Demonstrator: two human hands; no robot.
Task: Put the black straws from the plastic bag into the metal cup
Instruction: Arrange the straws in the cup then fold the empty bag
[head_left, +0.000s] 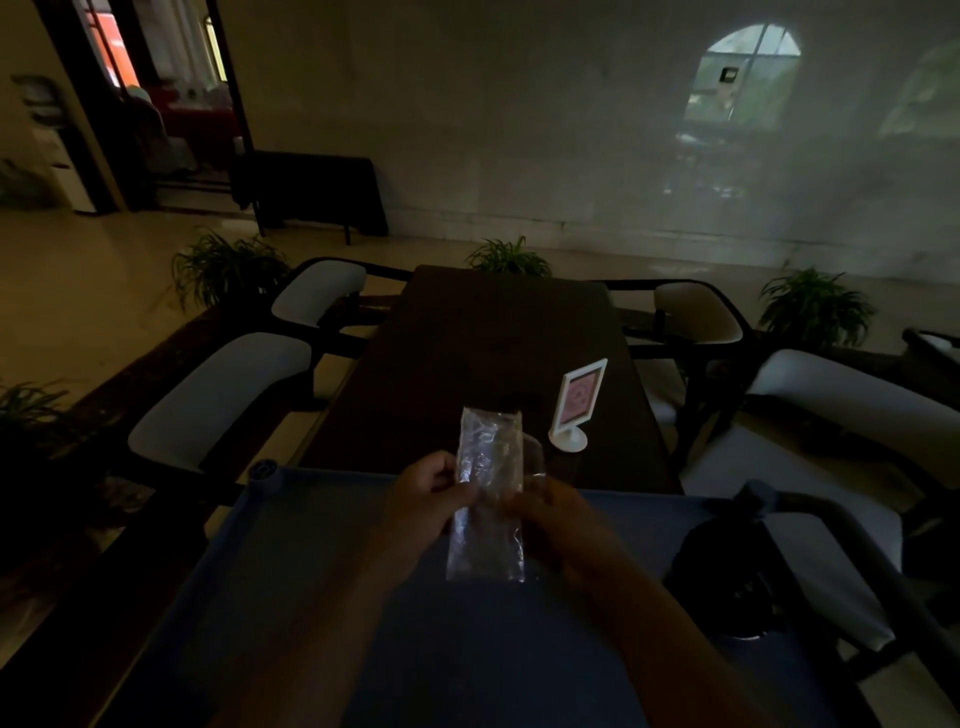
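Between two hands (426, 493), one plastic bag (488, 493)

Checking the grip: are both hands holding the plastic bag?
Yes, the left hand and right hand grip the plastic bag from opposite sides.

1. We hold a clear, crinkled plastic bag (485, 493) upright between both hands, above the far edge of a blue fabric-topped surface (291, 561).
2. Our left hand (423, 499) pinches the bag's left edge; our right hand (553, 514) grips its right edge.
3. On the dark wooden table (467, 332) beyond, a white-framed upright sign with a pink card (574, 408) stands near the right edge.
4. The room is too dim to make out the bag's contents.
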